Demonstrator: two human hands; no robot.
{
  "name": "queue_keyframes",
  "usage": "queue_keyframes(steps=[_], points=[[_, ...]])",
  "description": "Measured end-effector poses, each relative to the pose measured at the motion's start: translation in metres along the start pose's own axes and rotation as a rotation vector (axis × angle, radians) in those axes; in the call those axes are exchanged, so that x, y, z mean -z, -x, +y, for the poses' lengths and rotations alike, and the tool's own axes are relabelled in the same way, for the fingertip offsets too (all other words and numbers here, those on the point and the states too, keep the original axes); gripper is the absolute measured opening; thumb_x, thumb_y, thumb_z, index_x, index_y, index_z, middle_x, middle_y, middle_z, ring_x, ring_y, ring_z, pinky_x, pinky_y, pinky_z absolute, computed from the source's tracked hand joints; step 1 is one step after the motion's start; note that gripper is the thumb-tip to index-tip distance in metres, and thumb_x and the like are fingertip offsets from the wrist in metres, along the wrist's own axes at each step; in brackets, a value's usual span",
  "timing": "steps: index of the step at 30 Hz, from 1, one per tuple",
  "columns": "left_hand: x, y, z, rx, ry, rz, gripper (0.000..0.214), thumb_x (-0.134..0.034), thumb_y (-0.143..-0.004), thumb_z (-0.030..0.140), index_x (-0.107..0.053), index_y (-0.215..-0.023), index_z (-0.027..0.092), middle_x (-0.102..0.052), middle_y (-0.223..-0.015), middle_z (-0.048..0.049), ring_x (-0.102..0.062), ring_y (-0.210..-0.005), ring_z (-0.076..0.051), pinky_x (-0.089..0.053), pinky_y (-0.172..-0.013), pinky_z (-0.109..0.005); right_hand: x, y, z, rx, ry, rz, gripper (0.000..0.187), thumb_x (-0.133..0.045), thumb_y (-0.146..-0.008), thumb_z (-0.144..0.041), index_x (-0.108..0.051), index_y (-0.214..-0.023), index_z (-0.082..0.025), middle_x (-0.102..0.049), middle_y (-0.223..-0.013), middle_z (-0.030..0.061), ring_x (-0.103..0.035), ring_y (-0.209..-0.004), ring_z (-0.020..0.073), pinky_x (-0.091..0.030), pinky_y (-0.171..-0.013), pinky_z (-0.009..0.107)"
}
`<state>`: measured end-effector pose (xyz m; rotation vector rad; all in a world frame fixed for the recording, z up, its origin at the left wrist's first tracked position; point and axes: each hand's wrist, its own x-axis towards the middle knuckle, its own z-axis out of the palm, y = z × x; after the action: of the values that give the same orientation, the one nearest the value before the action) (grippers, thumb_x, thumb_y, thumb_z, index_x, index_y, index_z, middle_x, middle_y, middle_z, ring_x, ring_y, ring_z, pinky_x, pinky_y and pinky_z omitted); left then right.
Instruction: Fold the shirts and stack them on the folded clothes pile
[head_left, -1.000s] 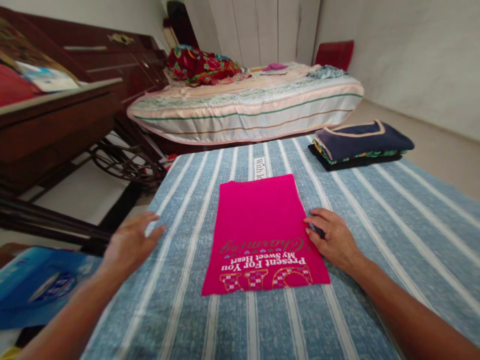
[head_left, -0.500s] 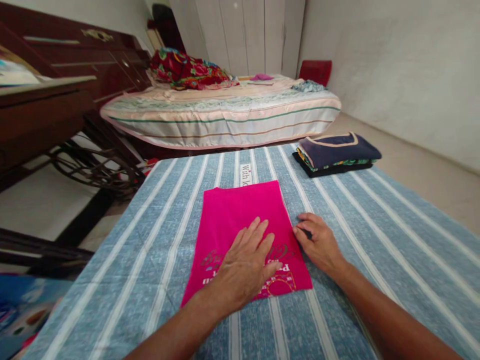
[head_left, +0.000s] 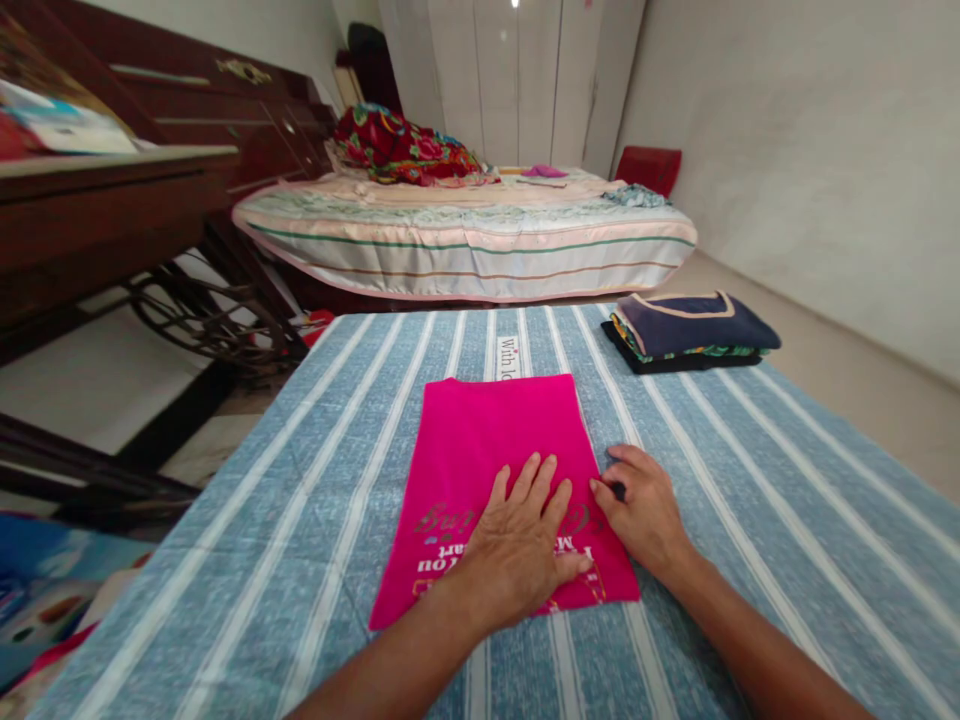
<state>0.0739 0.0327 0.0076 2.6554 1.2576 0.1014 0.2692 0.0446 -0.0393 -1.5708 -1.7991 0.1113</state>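
Observation:
A bright pink T-shirt (head_left: 499,425) lies folded into a flat rectangle, its printed lettering upside down near the edge closest to me. My left hand (head_left: 517,535) rests palm down on the print, fingers spread and stretched out. At the shirt's right edge is my right hand (head_left: 645,505), its fingers curled and thumb and fingertips pinched together at the fabric's border. How much cloth sits in that pinch is partly hidden. Part of the lettering is covered by my left hand.
A blue-and-white striped cloth (head_left: 315,480) covers the surface beneath. At its far right sits a stack of folded clothes (head_left: 690,330), navy on top. Beyond stands a bed (head_left: 465,245) with a red floral blanket (head_left: 405,150). A wooden sewing-machine table (head_left: 112,200) is at left.
The view has shifted, so everything appears slightly lower and to the right. My left hand has slid a little to the right over the shirt; my right hand stays at its edge.

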Motion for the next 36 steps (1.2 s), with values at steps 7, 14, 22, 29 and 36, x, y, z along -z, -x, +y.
queue_keyframes(steps=[7,14,22,29,36], points=[[0.001,0.001,0.002,0.016,0.043,-0.024,0.074,-0.029,-0.085,0.068,-0.035,-0.141,0.020,-0.018,-0.154,-0.0117,-0.008,-0.143,-0.028,-0.012,-0.113,-0.055,-0.001,0.002,0.002,0.001,-0.013,0.011,0.023,-0.050,-0.081,-0.030,-0.057,-0.062,-0.020,-0.060,-0.106,0.0133,-0.054,-0.103,0.0262,-0.042,-0.092,0.047],[0.000,0.001,0.004,0.015,0.072,-0.032,0.071,-0.035,-0.084,0.066,-0.037,-0.140,0.021,-0.017,-0.154,-0.0134,-0.008,-0.142,-0.029,-0.013,-0.112,-0.056,-0.001,0.003,0.006,0.051,0.024,0.004,0.022,-0.049,-0.082,-0.032,-0.060,-0.071,-0.018,-0.060,-0.104,0.0135,-0.055,-0.100,0.0260,-0.044,-0.092,0.047],[0.000,0.002,0.005,0.003,0.107,-0.027,0.069,-0.039,-0.084,0.065,-0.038,-0.139,0.023,-0.016,-0.154,-0.0149,-0.008,-0.142,-0.030,-0.011,-0.111,-0.058,-0.005,0.008,0.010,0.315,0.189,0.011,0.030,-0.041,-0.087,-0.022,-0.064,-0.105,-0.016,-0.055,-0.119,0.0135,-0.044,-0.120,0.0294,-0.042,-0.096,0.049],[0.008,0.002,0.007,0.021,0.157,-0.082,0.072,-0.037,-0.083,0.067,-0.038,-0.139,0.021,-0.014,-0.154,-0.0163,-0.005,-0.142,-0.031,-0.008,-0.111,-0.058,-0.009,0.010,0.017,0.281,0.219,-0.014,0.034,-0.037,-0.089,-0.023,-0.065,-0.107,-0.016,-0.057,-0.114,0.0133,-0.050,-0.112,0.0277,-0.045,-0.093,0.047],[0.010,0.003,0.007,0.021,0.181,-0.080,0.072,-0.038,-0.084,0.066,-0.037,-0.140,0.020,-0.013,-0.154,-0.0170,-0.005,-0.142,-0.031,-0.009,-0.112,-0.058,-0.007,0.009,0.013,0.301,0.286,-0.022,0.036,-0.036,-0.089,-0.023,-0.064,-0.110,-0.013,-0.057,-0.112,0.0143,-0.050,-0.110,0.0286,-0.045,-0.091,0.047]])
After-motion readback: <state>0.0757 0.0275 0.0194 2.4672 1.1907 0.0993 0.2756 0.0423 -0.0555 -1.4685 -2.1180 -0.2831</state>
